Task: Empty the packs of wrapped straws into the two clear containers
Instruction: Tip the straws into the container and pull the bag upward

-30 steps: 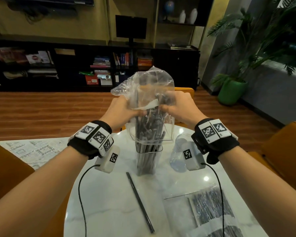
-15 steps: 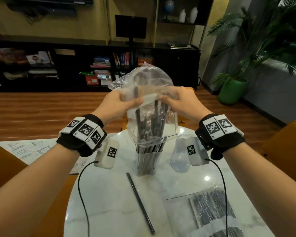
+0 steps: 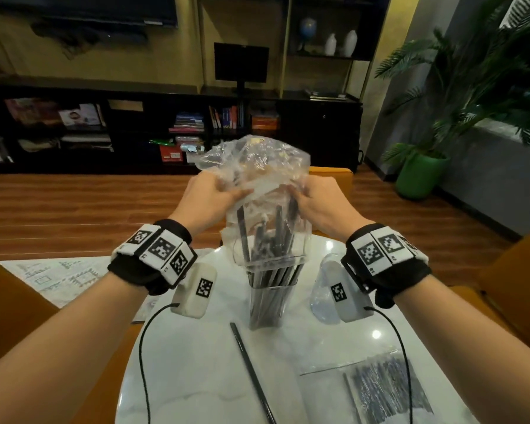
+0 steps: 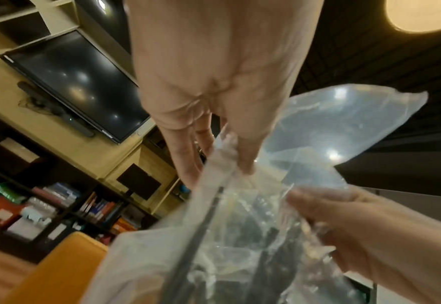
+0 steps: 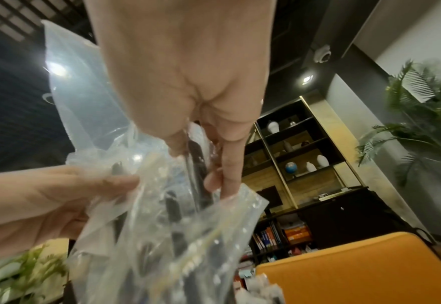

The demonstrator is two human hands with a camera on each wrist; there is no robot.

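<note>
Both hands hold a clear plastic bag (image 3: 257, 160) upside down over a tall clear container (image 3: 268, 289) at the table's middle. My left hand (image 3: 214, 194) pinches the bag's left side and my right hand (image 3: 312, 198) pinches its right side. Black wrapped straws (image 3: 270, 234) stick out of the bag's mouth down into the container, which holds several more. In the wrist views the crumpled bag (image 4: 318, 144) (image 5: 162, 216) sits between the fingers with dark straws showing through it. A second clear container (image 3: 325, 289) stands to the right, partly behind my right wrist camera.
One loose black straw (image 3: 251, 371) lies on the white marble table (image 3: 196, 377). A full pack of straws (image 3: 380, 390) lies at the front right. Orange chairs (image 3: 514, 286) surround the table, and a paper sheet (image 3: 58, 276) lies at the left.
Both hands have lifted the bag higher above the container, and the straws have slid further out of it into the container.
</note>
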